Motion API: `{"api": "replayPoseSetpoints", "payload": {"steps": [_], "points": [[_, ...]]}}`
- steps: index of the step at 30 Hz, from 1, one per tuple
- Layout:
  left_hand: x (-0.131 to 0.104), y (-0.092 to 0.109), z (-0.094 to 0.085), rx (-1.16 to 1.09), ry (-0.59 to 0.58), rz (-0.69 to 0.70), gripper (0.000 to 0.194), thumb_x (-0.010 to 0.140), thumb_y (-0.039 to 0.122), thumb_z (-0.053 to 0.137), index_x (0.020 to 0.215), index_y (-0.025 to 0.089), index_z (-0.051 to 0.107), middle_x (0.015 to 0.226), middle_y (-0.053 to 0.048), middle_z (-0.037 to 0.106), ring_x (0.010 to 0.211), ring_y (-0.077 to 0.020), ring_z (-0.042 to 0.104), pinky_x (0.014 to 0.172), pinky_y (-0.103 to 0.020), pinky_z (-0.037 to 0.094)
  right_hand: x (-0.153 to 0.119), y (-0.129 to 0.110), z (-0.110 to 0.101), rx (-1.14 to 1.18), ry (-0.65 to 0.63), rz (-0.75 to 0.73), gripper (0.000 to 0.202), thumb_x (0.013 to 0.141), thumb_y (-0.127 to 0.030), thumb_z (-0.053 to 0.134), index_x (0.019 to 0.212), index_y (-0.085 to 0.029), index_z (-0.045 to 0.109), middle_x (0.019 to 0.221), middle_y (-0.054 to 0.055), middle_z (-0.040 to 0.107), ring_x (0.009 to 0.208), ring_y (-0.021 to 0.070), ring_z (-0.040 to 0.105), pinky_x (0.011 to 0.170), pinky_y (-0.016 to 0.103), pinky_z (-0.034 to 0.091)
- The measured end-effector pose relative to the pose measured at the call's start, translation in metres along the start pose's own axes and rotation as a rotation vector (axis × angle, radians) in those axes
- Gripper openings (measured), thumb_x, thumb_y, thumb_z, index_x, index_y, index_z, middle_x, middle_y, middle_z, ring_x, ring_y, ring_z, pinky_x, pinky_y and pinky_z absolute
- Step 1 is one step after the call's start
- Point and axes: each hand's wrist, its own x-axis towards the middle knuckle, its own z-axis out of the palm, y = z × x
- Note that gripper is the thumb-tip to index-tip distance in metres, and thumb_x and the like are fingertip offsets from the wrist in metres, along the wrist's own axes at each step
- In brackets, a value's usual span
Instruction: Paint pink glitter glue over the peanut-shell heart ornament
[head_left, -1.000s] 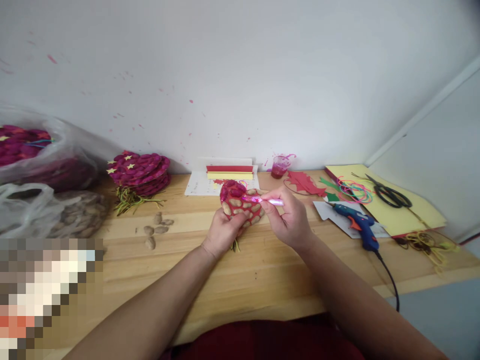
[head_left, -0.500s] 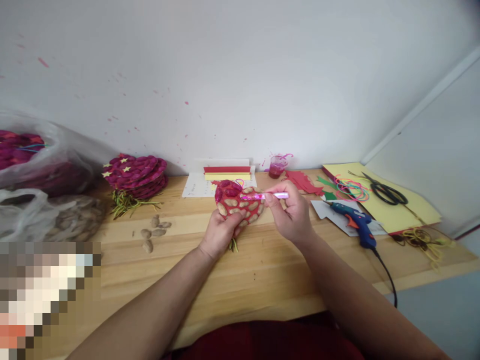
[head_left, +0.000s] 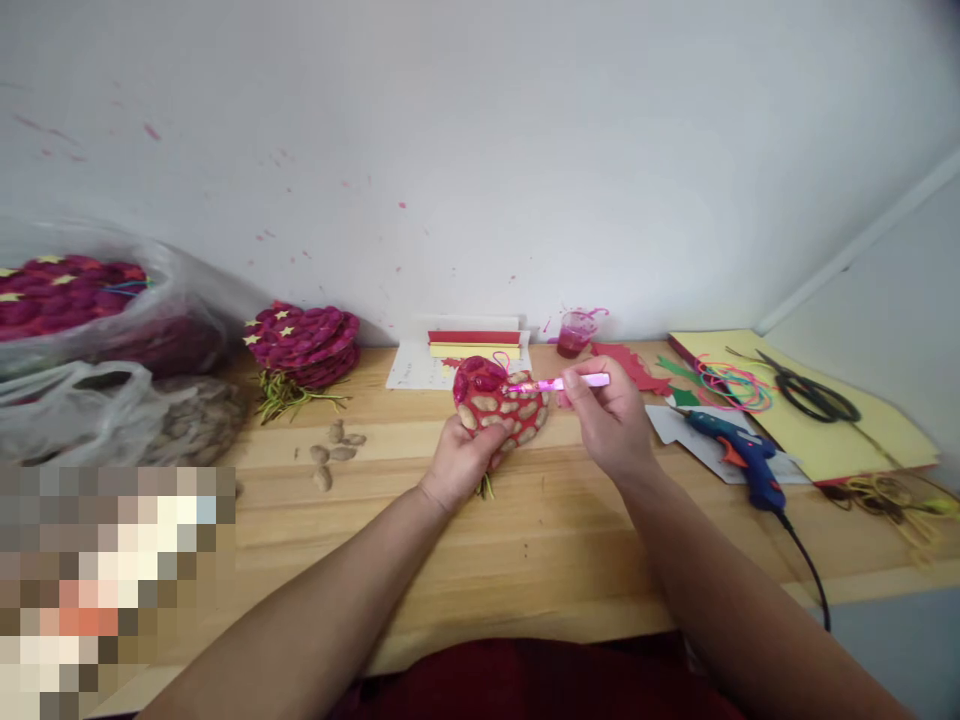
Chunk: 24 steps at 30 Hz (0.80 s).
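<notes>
Right hand [head_left: 616, 428] — brush [head_left: 553, 384], left hand [head_left: 459, 466] — peanut craft [head_left: 508, 407]

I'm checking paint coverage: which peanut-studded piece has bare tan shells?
The round red peanut-studded disc in the left hand's grip; stacked magenta discs and bagged magenta discs show none.

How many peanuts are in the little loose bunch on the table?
5 peanuts, left of the left hand: one at the back, one right, one middle, one left, one in front. Any underneath would be hidden.
</notes>
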Motion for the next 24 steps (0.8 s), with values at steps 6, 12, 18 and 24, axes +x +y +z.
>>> {"api": "replayPoseSetpoints", "payload": {"steps": [6, 12, 18, 24], "points": [[0.0003, -0.0025, -0.0013, 0.001, 0.024, 0.008, 0.029, 0.077, 0.041, 0.084, 0.083, 0.014, 0.076, 0.062, -0.001, 0.061, 0.047, -0.0073, 0.039, 0.041, -0.022, 0.028, -0.0017, -0.0029, 0.0015, 0.017, 0.031, -0.011, 0.03, 0.095, -0.05, 0.069, 0.088, -0.023, 0.059, 0.07, -0.003, 0.064, 0.063, 0.0128, 0.058, 0.061, 0.028, 0.045], [-0.0004, -0.0001, -0.0004, -0.012, 0.008, 0.014, 0.028, 0.076, 0.04, 0.085, 0.078, 0.014, 0.075, 0.06, 0.0, 0.059, 0.047, -0.0071, 0.037, 0.042, -0.022, 0.029, -0.0034, -0.0038, 0.0035, 0.002, -0.02, 0.007, 0.03, 0.094, -0.05, 0.069, 0.087, -0.022, 0.059, 0.071, -0.002, 0.065, 0.065, 0.0138, 0.061, 0.062, 0.029, 0.048], [-0.0004, -0.0007, -0.0006, 0.006, 0.032, 0.0, 0.033, 0.077, 0.041, 0.085, 0.093, 0.013, 0.079, 0.074, -0.006, 0.071, 0.049, -0.0074, 0.04, 0.043, -0.022, 0.029, -0.0024, -0.0056, 0.0011, -0.028, 0.019, -0.047, 0.026, 0.096, -0.046, 0.067, 0.089, -0.022, 0.06, 0.072, -0.001, 0.066, 0.064, 0.0135, 0.06, 0.061, 0.028, 0.046], [0.0002, -0.0019, -0.0014, 0.005, 0.014, 0.006, 0.031, 0.078, 0.04, 0.084, 0.091, 0.012, 0.079, 0.063, -0.002, 0.063, 0.047, -0.007, 0.037, 0.042, -0.022, 0.026, -0.0048, -0.0052, 0.002, -0.112, -0.028, -0.125, 0.018, 0.099, -0.04, 0.064, 0.092, -0.023, 0.06, 0.074, -0.001, 0.068, 0.063, 0.0144, 0.06, 0.059, 0.029, 0.045]]}}
